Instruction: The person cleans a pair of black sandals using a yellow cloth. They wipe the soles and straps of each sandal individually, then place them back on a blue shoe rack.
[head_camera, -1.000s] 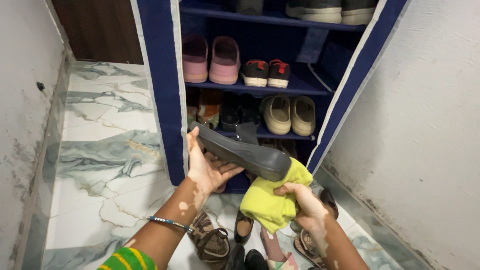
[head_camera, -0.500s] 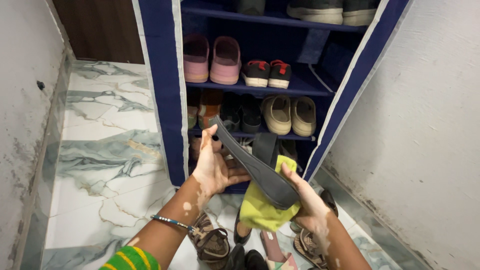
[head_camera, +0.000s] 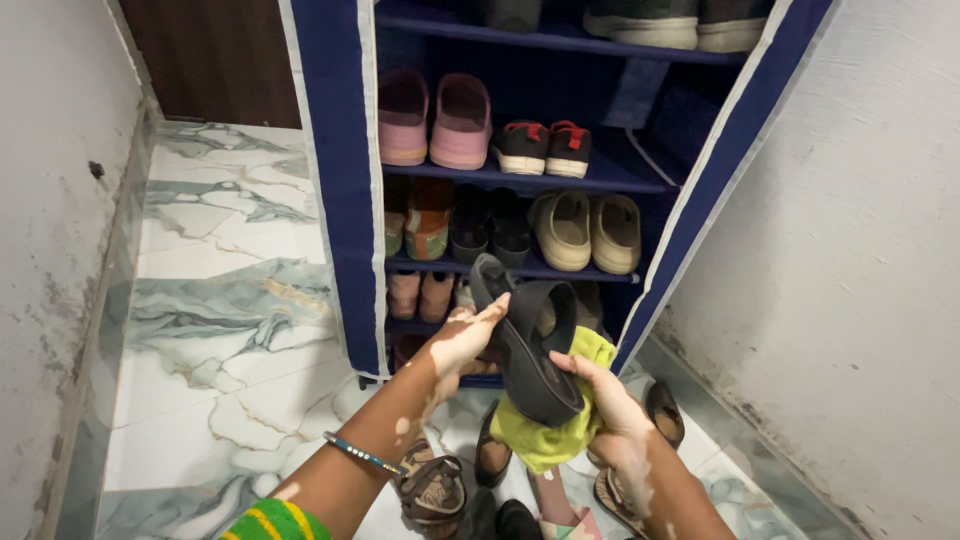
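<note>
A black slip-on sandal (head_camera: 527, 345) is held in the air in front of the lower shelves of a blue fabric shoe rack (head_camera: 345, 180), tilted with its toe end down. It is gripped near its heel end by the left hand (head_camera: 462, 340), whose fingers are closed around its edge. The right hand (head_camera: 600, 400) is clenched on a yellow-green cloth (head_camera: 545, 430), which is pressed against the sandal's lower end, so that the sandal is partly cradled by the cloth.

On the marble floor (head_camera: 230, 330) directly below, near the rack's front edge, loose sandals (head_camera: 432, 490) are scattered. Pink clogs (head_camera: 432, 120) and beige slip-ons (head_camera: 588, 230) are stored on the shelves behind.

A slip is judged possible: the sandal is held only at its ends, and firm rubbing with the cloth could twist it out of the left hand's hold and drop it onto the footwear below.
</note>
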